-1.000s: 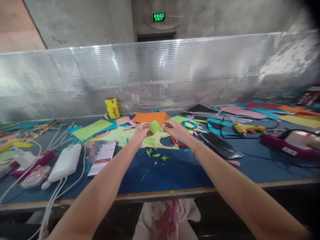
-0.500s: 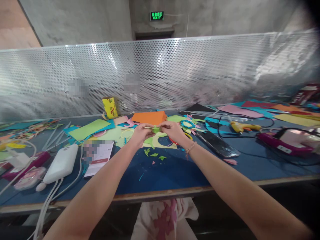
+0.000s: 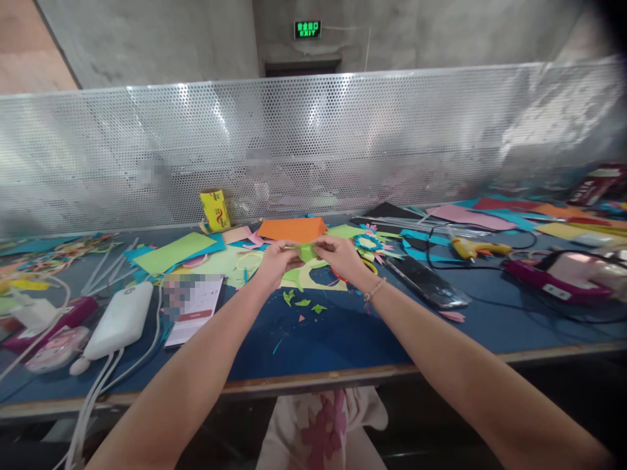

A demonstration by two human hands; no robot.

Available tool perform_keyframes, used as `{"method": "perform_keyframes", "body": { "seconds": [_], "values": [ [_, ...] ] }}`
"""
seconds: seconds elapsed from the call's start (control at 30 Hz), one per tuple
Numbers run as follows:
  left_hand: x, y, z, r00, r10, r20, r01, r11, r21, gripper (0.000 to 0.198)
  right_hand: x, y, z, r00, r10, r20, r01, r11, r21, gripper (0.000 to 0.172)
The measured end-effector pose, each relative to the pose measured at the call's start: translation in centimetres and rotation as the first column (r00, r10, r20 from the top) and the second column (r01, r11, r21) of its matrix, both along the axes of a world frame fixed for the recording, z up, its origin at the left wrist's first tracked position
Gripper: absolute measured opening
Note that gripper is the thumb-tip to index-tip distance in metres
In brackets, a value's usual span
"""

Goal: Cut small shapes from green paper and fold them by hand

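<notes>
Between my two hands is a small piece of light-green paper (image 3: 306, 252). My left hand (image 3: 277, 264) pinches its left side, and my right hand (image 3: 341, 258) pinches its right side. The fingers of both are closed, and the paper's exact folds are too small to make out. Below the hands, several small green paper cut-outs (image 3: 303, 303) lie on the blue tabletop (image 3: 313, 346). A folded orange sheet (image 3: 292, 229) sits just behind my fingers. Pale-yellow and green paper scraps lie under and around the hands.
A lit phone (image 3: 198, 320) and a white power bank (image 3: 120, 320) with cables lie on the left. To the right are a dark phone (image 3: 428, 282), a yellow glue gun (image 3: 477, 249) and a purple power strip (image 3: 553, 279). A perforated metal screen (image 3: 313, 143) stands behind the table.
The green paper between my fingers has turned or spread slightly, showing a broader face. Both hands stay in nearly the same place.
</notes>
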State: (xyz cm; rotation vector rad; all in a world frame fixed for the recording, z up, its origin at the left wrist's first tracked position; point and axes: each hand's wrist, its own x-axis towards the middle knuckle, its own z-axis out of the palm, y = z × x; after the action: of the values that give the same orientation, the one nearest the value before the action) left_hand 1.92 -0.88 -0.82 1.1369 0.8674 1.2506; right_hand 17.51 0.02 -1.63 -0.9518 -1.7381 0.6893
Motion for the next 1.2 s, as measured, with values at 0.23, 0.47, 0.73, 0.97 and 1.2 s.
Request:
{"method": "perform_keyframes", "body": {
  "seconds": [0.23, 0.47, 0.73, 0.97, 1.2],
  "values": [
    [-0.1, 0.5, -0.4, 0.993, 0.049, -0.107, -0.036, 0.992, 0.119, 0.021, -0.1, 0.2, -0.3, 0.997, 0.071, -0.005, -0.071, 0.991, -0.115, 0.011],
    [-0.2, 0.2, -0.1, 0.997, 0.034, -0.062, -0.030, 0.997, 0.068, 0.015, 0.1, 0.2, -0.1, 0.976, 0.068, -0.205, -0.112, 0.972, -0.207, 0.013],
    [-0.3, 0.3, -0.1, 0.977, 0.120, -0.175, -0.082, 0.975, 0.207, 0.012, -0.3, -0.4, 0.6, 0.880, 0.050, -0.473, -0.235, 0.910, -0.341, 0.006],
    [-0.5, 0.4, -0.1, 0.928, 0.204, -0.312, -0.100, 0.943, 0.318, 0.016, -0.4, -0.4, 0.5, 0.965, 0.040, -0.258, -0.098, 0.972, -0.214, 0.018],
    [0.0, -0.2, 0.2, 0.999, 0.034, -0.008, -0.033, 0.992, 0.121, 0.015, -0.2, -0.6, 0.7, 0.996, -0.023, -0.088, 0.018, 0.998, -0.060, 0.016]
  ]
}}
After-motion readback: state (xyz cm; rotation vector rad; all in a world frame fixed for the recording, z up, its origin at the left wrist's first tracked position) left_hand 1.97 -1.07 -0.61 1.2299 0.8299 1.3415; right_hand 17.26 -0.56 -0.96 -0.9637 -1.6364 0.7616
